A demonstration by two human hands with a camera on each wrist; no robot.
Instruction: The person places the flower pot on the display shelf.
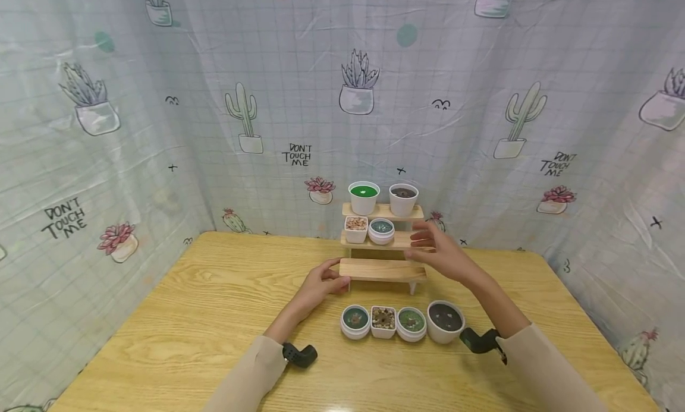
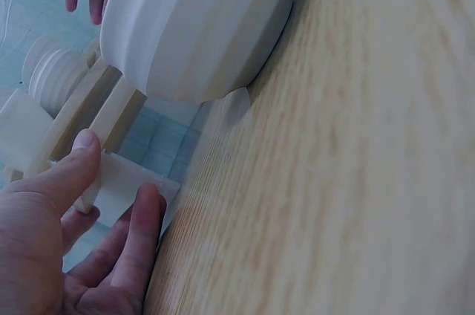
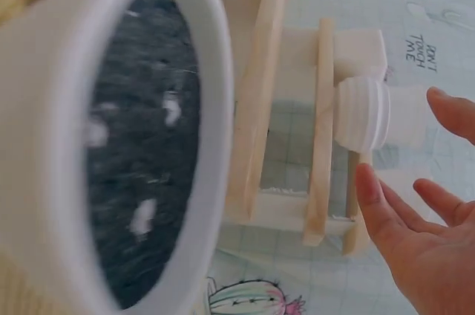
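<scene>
Beneath the fingers (image 2: 142,237), a broad table (image 1: 214,329); between both hands, a three-tier stand (image 1: 382,269), clamped at the left end of its lowest tier between left-hand thumb and fingers. At that grip, the left hand (image 1: 319,288); just beside the right end of the middle tier, the right hand (image 1: 441,252), with fingers apart and holding nothing. For good steadying, better to pinch lightly, with tiers level, and to pass right fingertips clear of the white pots (image 1: 364,205) above. Smooth, pale grained wood under the left thumb; white legs (image 1: 412,287) below; on the near side of the fingers, a round dark-filled pot (image 1: 443,336), then stepped-rim bowls (image 1: 411,335), then a square pot (image 1: 383,334) of gritty pebbles
</scene>
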